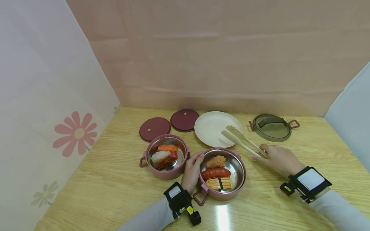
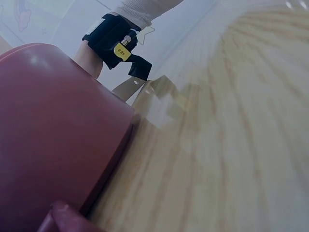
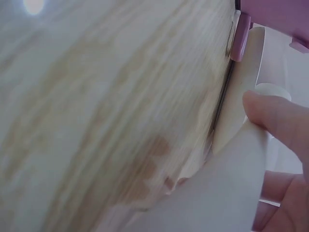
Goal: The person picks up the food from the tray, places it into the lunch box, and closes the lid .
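Observation:
My left hand (image 1: 191, 173) holds the left side of a pink steel-lined pot (image 1: 241, 179), digits at its rim. Inside lie a fried chicken piece (image 1: 216, 161), a red sausage (image 1: 215, 173) and a yellow sushi piece with a dark band (image 1: 219, 183). In the left wrist view, the pot's outer wall (image 2: 53, 135) hides the left fingers. Beige tongs (image 1: 245, 142) are held near their rear end by my right hand (image 1: 278, 157). Their slightly spread tips are over the plate's right edge, with nothing between them. The right wrist view shows the thumb (image 3: 270, 111) pressing one tong arm.
A second pink pot (image 1: 167, 175) holding several sushi pieces (image 1: 164, 157) stands to the left. Behind are two maroon lids (image 1: 156, 128) (image 1: 185, 120), a cream plate (image 1: 214, 128) and a dark-rimmed lid with a handle (image 1: 272, 130). Walls (image 1: 219, 64) border the wooden table (image 1: 115, 179).

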`<move>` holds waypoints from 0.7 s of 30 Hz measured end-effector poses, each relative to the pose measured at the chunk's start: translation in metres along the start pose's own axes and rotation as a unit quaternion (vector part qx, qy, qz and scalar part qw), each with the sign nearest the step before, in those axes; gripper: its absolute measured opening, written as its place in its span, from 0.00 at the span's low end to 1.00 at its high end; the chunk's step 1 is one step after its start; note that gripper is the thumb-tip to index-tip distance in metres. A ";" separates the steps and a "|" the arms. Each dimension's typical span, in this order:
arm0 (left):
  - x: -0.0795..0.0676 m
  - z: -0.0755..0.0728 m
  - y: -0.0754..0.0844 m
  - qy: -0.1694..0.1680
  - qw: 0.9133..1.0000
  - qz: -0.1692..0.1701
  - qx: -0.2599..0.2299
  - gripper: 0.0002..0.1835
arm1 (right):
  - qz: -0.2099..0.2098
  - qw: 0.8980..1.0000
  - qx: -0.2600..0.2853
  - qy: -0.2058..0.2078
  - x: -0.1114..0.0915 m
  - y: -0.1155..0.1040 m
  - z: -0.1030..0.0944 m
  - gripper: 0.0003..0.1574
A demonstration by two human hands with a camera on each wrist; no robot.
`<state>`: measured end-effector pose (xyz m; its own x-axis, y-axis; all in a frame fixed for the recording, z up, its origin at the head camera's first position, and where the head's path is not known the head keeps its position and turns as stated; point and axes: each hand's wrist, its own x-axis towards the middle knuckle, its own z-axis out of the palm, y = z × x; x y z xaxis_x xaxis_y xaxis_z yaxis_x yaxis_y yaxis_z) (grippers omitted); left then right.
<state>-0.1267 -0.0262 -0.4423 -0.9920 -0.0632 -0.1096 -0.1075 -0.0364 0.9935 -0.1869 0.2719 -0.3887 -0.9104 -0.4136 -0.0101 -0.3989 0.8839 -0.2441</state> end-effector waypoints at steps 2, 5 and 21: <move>0.000 0.000 0.000 0.000 1.000 -0.002 -0.001 0.22 | 0.001 1.000 0.001 -0.002 0.000 0.000 0.000 0.22; -0.001 0.000 0.001 0.001 1.000 0.002 -0.001 0.22 | 0.002 1.000 0.001 -0.004 0.000 0.000 0.001 0.23; 0.000 0.000 -0.001 0.000 1.000 0.008 0.000 0.22 | -0.004 1.000 -0.006 -0.007 0.006 -0.001 0.004 0.25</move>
<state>-0.1265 -0.0265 -0.4430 -0.9934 -0.0647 -0.0945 -0.0924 -0.0353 0.9951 -0.1912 0.2676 -0.3927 -0.9054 -0.4239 -0.0227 -0.4075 0.8829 -0.2335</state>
